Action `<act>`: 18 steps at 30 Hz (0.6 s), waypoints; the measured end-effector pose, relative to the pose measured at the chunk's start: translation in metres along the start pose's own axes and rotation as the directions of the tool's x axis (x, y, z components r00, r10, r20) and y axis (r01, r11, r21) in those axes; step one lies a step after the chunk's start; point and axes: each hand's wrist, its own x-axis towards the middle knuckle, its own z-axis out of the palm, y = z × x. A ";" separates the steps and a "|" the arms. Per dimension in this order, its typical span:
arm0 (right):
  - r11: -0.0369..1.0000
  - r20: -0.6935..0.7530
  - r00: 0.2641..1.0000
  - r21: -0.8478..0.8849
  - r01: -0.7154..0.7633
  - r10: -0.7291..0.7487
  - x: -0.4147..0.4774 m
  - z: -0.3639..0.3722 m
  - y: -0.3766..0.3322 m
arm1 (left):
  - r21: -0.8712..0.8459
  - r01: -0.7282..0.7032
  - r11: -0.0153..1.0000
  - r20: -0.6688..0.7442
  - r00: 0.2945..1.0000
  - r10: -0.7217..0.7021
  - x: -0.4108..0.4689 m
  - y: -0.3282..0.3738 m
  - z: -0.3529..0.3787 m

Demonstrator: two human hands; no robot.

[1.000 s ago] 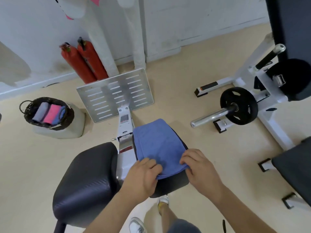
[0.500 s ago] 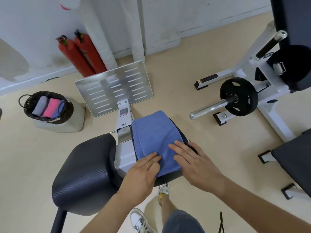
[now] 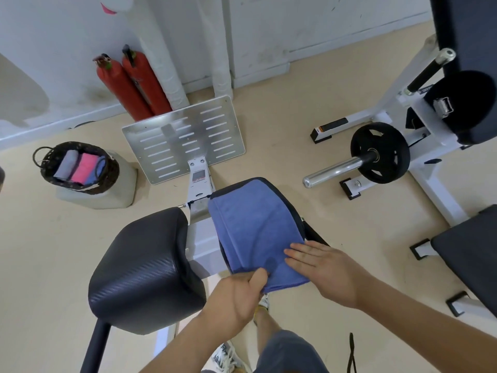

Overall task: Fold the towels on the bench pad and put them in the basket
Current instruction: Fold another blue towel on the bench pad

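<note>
A blue towel (image 3: pixel 252 227) lies folded over the right-hand pad (image 3: pixel 223 250) of the bench, covering nearly all of its top, so that only a dark rim of the pad shows along the towel's sides. The towel's near edge hangs just past the front of the pad.

The left grip (image 3: pixel 239 294) is closed on that near edge: thumb and curled fingers pinch the cloth at its left front corner and lift it slightly into a small ridge. The right grip (image 3: pixel 322 270) is open, its fingers straight and lying flat on the towel's near right corner, pressing it onto the pad.

The second black pad (image 3: pixel 145 267) stands just left of the first, with the white frame of the bench between them. Beyond them a slotted metal foot plate (image 3: pixel 185 138) tilts up from the same frame.

The dark woven basket (image 3: pixel 111 170) sits well to the left on a pale block on the floor (image 3: pixel 40 251). Inside it three folded towels lie side by side: a grey towel (image 3: pixel 67 164), a pink towel (image 3: pixel 83 168) and a small blue towel (image 3: pixel 98 168).

Two red fire extinguishers (image 3: pixel 129 84) lean against the wall behind the plate. To the right a black weight plate (image 3: pixel 380 153) sits on a chrome bar (image 3: pixel 333 170)
</note>
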 end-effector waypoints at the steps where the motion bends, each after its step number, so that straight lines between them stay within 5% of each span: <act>1: 0.999 0.036 0.999 0.025 -0.031 0.030 -0.001 -0.002 0.000 | -0.035 0.046 0.998 0.016 0.999 -0.045 -0.001 0.002 -0.001; 5: 0.965 0.263 0.952 0.160 -0.206 0.160 -0.001 -0.024 -0.008 | -0.375 0.188 0.908 0.081 0.982 -0.170 -0.004 0.011 -0.008; 8: 0.817 0.468 0.856 0.391 -0.424 0.220 0.005 -0.042 0.001 | -0.513 0.266 0.817 0.143 0.964 -0.224 -0.006 0.011 -0.016; 11: 0.597 0.439 0.859 0.625 -0.503 0.264 0.015 -0.059 0.012 | -0.645 0.316 0.696 0.161 0.946 -0.280 -0.003 0.001 -0.025; 14: 0.294 0.329 0.825 0.820 -0.491 0.460 0.032 -0.069 0.020 | -0.767 0.322 0.556 0.129 0.925 -0.358 0.011 -0.013 -0.045; 18: 0.256 0.224 0.715 0.829 -0.497 0.662 0.067 -0.065 0.029 | -0.830 0.340 0.442 0.117 0.881 -0.459 0.038 -0.026 -0.083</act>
